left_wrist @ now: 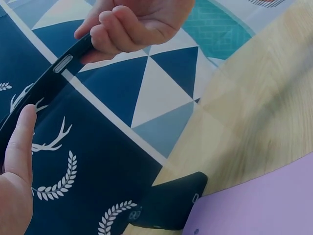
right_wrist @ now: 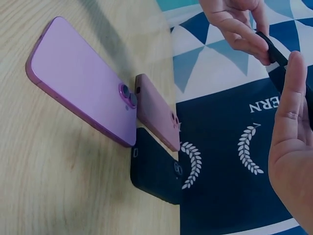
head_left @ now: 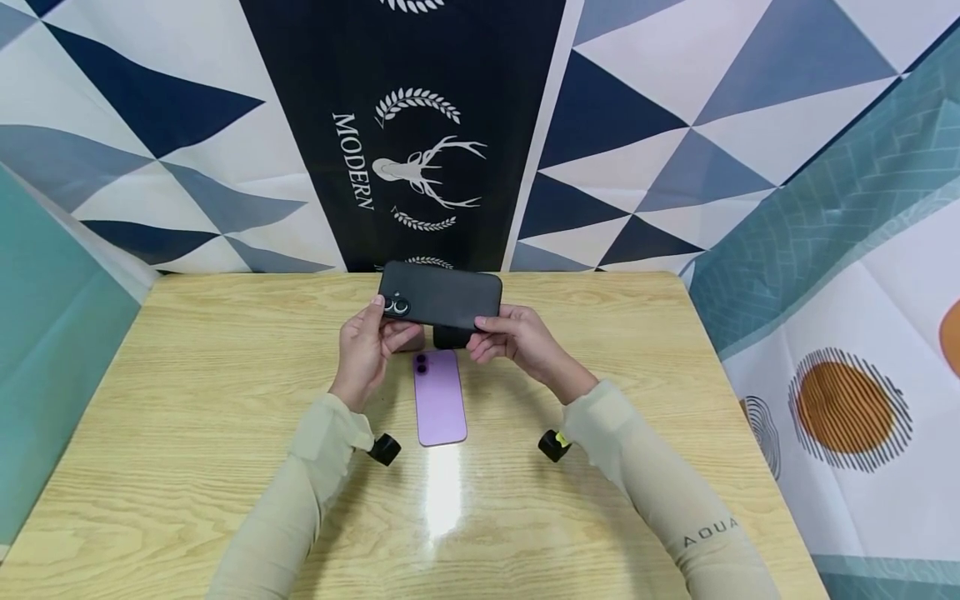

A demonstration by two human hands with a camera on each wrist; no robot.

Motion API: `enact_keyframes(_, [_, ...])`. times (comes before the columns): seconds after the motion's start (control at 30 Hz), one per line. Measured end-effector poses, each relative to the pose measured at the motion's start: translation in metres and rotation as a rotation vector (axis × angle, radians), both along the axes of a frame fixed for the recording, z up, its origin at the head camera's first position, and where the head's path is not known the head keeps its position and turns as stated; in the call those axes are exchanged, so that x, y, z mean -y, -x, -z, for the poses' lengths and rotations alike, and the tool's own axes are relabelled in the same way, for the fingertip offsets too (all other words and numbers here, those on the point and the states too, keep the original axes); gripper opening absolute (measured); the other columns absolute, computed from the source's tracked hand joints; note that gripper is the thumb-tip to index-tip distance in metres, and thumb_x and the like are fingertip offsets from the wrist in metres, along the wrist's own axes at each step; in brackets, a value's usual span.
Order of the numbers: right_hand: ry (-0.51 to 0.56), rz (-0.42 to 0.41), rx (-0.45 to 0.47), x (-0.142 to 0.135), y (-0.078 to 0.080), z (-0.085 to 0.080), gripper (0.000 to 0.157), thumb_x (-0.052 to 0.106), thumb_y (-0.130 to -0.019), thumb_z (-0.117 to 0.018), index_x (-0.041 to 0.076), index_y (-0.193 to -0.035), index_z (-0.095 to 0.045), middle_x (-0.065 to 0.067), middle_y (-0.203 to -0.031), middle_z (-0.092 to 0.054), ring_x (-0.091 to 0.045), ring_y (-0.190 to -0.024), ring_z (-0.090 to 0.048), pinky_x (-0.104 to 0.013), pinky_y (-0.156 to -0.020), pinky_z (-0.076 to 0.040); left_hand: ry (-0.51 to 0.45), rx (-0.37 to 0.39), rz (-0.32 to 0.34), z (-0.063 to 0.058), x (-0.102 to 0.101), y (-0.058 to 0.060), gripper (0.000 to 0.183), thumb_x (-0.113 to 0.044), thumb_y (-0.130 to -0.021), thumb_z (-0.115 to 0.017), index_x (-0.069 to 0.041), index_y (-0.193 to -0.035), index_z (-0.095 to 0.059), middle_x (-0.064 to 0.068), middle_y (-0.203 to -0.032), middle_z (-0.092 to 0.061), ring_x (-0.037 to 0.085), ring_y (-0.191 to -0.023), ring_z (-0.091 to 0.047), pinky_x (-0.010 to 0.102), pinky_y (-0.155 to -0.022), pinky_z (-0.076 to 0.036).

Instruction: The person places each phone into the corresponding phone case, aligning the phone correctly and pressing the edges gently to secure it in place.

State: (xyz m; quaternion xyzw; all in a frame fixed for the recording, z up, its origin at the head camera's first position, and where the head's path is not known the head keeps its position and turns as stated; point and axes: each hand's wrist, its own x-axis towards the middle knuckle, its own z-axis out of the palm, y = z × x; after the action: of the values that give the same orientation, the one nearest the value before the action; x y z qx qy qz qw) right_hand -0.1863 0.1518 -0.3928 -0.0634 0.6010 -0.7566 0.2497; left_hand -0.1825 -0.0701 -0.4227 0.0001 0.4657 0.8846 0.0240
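Observation:
A black phone (head_left: 442, 298) with two round camera lenses is held sideways above the back of the table, its back facing up. My left hand (head_left: 362, 346) pinches its left end near the lenses, and my right hand (head_left: 525, 343) grips the right end between thumb and fingers. Below them, a lilac phone (head_left: 441, 408) lies on the table with its back up. Beyond its far end are a second black phone (right_wrist: 155, 167) and a pink phone (right_wrist: 155, 111), side by side in the right wrist view; the head view mostly hides both behind the held phone and hands.
The light wooden table (head_left: 225, 375) ends at a back wall hung with patterned cloth (head_left: 630, 150). More cloth (head_left: 840, 400) hangs along the right side. Small black devices (head_left: 385, 450) sit at both wrists, just above the table.

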Motion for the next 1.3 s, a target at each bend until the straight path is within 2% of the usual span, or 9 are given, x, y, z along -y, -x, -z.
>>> enact_keyframes(0.2, [0.017, 0.009, 0.009, 0.0, 0.001, -0.001, 0.011, 0.01, -0.096, -0.047, 0.001, -0.093, -0.053, -0.003, -0.07, -0.07, -0.01, -0.059, -0.066, -0.022, -0.059, -0.057, -0.011, 0.02, -0.005, 0.0, -0.001, -0.001, 0.03, -0.027, -0.101, -0.039, -0.005, -0.103, -0.06, 0.002, -0.082, -0.07, 0.011, -0.072, -0.069, 0.025, -0.073, -0.058])
enact_keyframes(0.43, [-0.042, 0.052, -0.002, 0.001, 0.0, -0.003, 0.004, 0.004, -0.093, -0.051, 0.0, -0.094, -0.052, -0.001, -0.067, -0.069, -0.007, -0.055, -0.062, -0.019, -0.056, -0.054, -0.024, 0.044, 0.011, -0.002, -0.001, -0.002, 0.031, -0.029, -0.101, -0.04, -0.005, -0.106, -0.059, 0.002, -0.08, -0.07, 0.011, -0.071, -0.069, 0.025, -0.071, -0.058])
enact_keyframes(0.53, [-0.028, 0.074, -0.01, 0.002, -0.001, -0.001, 0.004, 0.003, -0.093, -0.051, 0.0, -0.094, -0.053, -0.001, -0.067, -0.069, -0.007, -0.054, -0.062, -0.018, -0.055, -0.053, -0.058, 0.073, 0.035, -0.005, -0.002, 0.0, 0.031, -0.033, -0.099, -0.045, -0.008, -0.104, -0.062, 0.003, -0.079, -0.07, 0.011, -0.071, -0.069, 0.025, -0.072, -0.058])
enact_keyframes(0.63, [-0.005, 0.095, -0.017, 0.003, -0.001, 0.001, 0.004, 0.003, -0.093, -0.05, 0.0, -0.095, -0.052, -0.001, -0.066, -0.069, -0.006, -0.053, -0.062, -0.017, -0.054, -0.053, -0.063, 0.11, 0.051, -0.007, -0.004, 0.0, 0.024, -0.03, -0.095, -0.055, -0.009, -0.095, -0.065, 0.003, -0.076, -0.069, 0.012, -0.071, -0.068, 0.025, -0.074, -0.058])
enact_keyframes(0.77, [0.02, 0.108, -0.031, 0.005, -0.001, 0.004, 0.004, 0.003, -0.093, -0.05, 0.0, -0.094, -0.052, -0.002, -0.065, -0.069, -0.006, -0.053, -0.062, -0.017, -0.053, -0.052, 0.034, 0.174, 0.122, -0.007, -0.013, -0.004, 0.011, -0.014, -0.09, -0.062, -0.008, -0.083, -0.067, 0.004, -0.074, -0.071, 0.012, -0.071, -0.07, 0.025, -0.074, -0.058])
enact_keyframes(0.83, [0.033, 0.109, -0.03, 0.006, -0.001, 0.006, 0.004, 0.003, -0.093, -0.05, 0.0, -0.094, -0.051, -0.002, -0.066, -0.069, -0.007, -0.053, -0.062, -0.017, -0.053, -0.052, 0.094, 0.189, 0.175, -0.006, -0.019, -0.006, 0.009, -0.01, -0.09, -0.062, -0.008, -0.084, -0.069, 0.004, -0.075, -0.072, 0.013, -0.073, -0.071, 0.026, -0.076, -0.058])
enact_keyframes(0.9, [0.047, 0.11, -0.018, 0.007, -0.002, 0.008, 0.004, 0.002, -0.093, -0.05, 0.0, -0.095, -0.052, -0.002, -0.066, -0.069, -0.007, -0.054, -0.062, -0.017, -0.053, -0.052, 0.134, 0.195, 0.2, -0.006, -0.026, -0.008, 0.009, -0.007, -0.09, -0.061, -0.008, -0.085, -0.069, 0.003, -0.075, -0.072, 0.012, -0.074, -0.071, 0.026, -0.076, -0.057])
enact_keyframes(1.1, [0.074, 0.112, 0.006, 0.009, -0.002, 0.012, 0.007, 0.004, -0.094, -0.05, -0.001, -0.095, -0.055, -0.002, -0.067, -0.069, -0.007, -0.055, -0.063, -0.017, -0.054, -0.053, 0.094, 0.216, 0.14, -0.008, -0.035, -0.011, 0.011, -0.003, -0.091, -0.059, -0.005, -0.083, -0.066, 0.003, -0.076, -0.071, 0.011, -0.074, -0.071, 0.024, -0.077, -0.057])
enact_keyframes(1.3, [0.083, 0.079, -0.017, 0.01, -0.002, 0.014, 0.01, 0.007, -0.095, -0.05, 0.0, -0.097, -0.056, -0.002, -0.07, -0.069, -0.008, -0.058, -0.064, -0.018, -0.056, -0.054, 0.044, 0.227, 0.088, -0.014, -0.036, -0.009, 0.009, 0.001, -0.091, -0.055, -0.001, -0.096, -0.062, 0.003, -0.084, -0.07, 0.01, -0.078, -0.071, 0.022, -0.08, -0.055])
